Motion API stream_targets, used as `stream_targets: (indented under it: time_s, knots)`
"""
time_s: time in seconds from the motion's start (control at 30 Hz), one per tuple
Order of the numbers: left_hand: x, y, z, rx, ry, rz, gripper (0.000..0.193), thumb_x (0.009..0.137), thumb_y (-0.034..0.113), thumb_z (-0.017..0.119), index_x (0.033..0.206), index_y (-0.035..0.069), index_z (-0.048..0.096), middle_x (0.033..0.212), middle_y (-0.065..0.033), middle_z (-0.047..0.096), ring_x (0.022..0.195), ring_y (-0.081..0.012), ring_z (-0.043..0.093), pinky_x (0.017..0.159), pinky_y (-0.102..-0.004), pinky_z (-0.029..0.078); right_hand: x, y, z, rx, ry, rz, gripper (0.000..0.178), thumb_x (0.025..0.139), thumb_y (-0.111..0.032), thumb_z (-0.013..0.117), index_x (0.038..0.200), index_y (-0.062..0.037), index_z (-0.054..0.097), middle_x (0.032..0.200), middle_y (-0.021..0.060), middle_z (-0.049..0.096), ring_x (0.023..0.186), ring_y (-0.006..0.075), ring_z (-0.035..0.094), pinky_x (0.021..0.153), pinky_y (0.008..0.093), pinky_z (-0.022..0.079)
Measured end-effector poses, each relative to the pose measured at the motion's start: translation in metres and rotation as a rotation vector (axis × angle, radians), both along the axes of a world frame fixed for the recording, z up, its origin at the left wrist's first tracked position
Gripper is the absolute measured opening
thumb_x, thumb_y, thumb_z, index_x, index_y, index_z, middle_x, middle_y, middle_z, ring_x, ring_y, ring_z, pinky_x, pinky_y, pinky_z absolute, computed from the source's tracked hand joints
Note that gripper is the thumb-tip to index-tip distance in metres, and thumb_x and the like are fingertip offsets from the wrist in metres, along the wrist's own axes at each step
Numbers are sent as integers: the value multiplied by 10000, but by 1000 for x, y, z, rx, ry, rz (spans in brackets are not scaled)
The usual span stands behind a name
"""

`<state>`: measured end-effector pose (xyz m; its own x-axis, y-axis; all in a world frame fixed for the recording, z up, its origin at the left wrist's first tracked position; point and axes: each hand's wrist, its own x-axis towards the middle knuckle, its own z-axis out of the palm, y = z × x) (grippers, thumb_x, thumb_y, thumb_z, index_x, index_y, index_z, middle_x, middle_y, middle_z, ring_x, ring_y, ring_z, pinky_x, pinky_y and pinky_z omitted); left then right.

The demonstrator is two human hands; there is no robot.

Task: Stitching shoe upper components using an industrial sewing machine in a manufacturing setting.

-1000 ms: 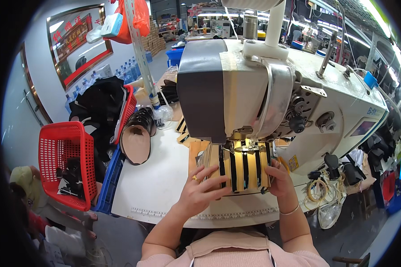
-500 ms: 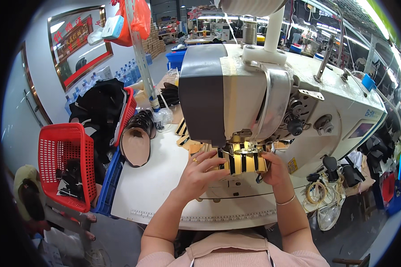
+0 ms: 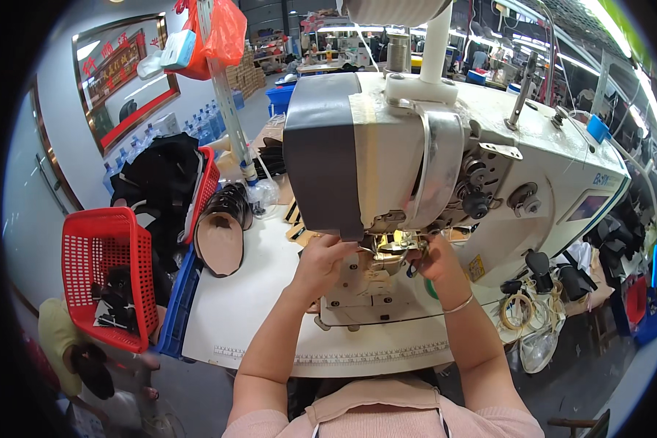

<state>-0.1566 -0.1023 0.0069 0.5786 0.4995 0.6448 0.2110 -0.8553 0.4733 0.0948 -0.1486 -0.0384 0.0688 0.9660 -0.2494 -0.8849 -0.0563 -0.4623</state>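
Observation:
My left hand (image 3: 321, 264) is closed beside the needle area of a large white sewing machine (image 3: 394, 157), its fingertips pinched near the presser foot (image 3: 391, 250). What they hold, if anything, is hidden. My right hand (image 3: 439, 260) is closed on the other side of the foot, around a small tool with a dark blue loop (image 3: 410, 269); its kind cannot be made out. Lamp light falls yellow behind the foot. The metal bed plate (image 3: 365, 312) shows in front of it. Tan pieces with black stripes (image 3: 296, 232) lie left of the machine head.
A dark shoe with a pale insole (image 3: 220, 241) stands on the white table (image 3: 270, 343) at left. Beyond it are a red basket (image 3: 147, 292) of black scraps and a blue crate (image 3: 177, 310). Tape rolls (image 3: 517, 312) hang at right. A person (image 3: 73, 350) is at lower left.
The black-and-tan striped piece that lay in front of the foot between my hands has gone from there, baring the bed plate. Both hands moved up toward the needle; the blue-looped tool rose with the right.

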Motion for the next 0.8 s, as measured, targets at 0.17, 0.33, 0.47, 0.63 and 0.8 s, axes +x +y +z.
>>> stream_targets:
  time_s: [0.17,0.33,0.47,0.63,0.8]
  knots:
    - [-1,-9,3,-47,-66,11,299,716,-116,489,925,47,628,934,-110,579,876,-298,558,719,-342,450,-46,-37,12,-101,-37,-265,149,865,-228,488,798,-95,505,671,38,515,583,178,497,426,253,347]
    - [2,-14,-2,-87,-108,60,296,736,-99,496,954,56,624,960,-113,582,852,-297,575,707,-339,464,-92,-77,-28,12,-741,-125,235,899,-281,500,927,-54,557,734,21,579,577,62,490,411,180,329]
    - [-1,-39,11,-50,2,222,305,762,-46,499,1011,86,617,1040,-88,596,836,-276,606,688,-341,492,-138,-74,-1,237,-915,-63,307,909,-241,505,1123,-21,524,926,38,593,743,60,514,616,195,392]
    - [-31,-92,13,-86,190,320,478,745,47,574,1214,75,488,1198,-153,522,902,-333,596,736,-356,500,-159,-63,17,363,-841,-37,327,913,-224,510,1159,-9,500,1049,41,566,906,78,528,787,222,432]
    - [-63,-121,35,-712,135,-93,465,766,57,637,1208,38,495,1155,-192,551,830,-308,632,718,-293,508,-125,-62,6,379,-1098,160,189,879,-144,560,996,1,598,855,0,605,769,56,521,690,205,437]
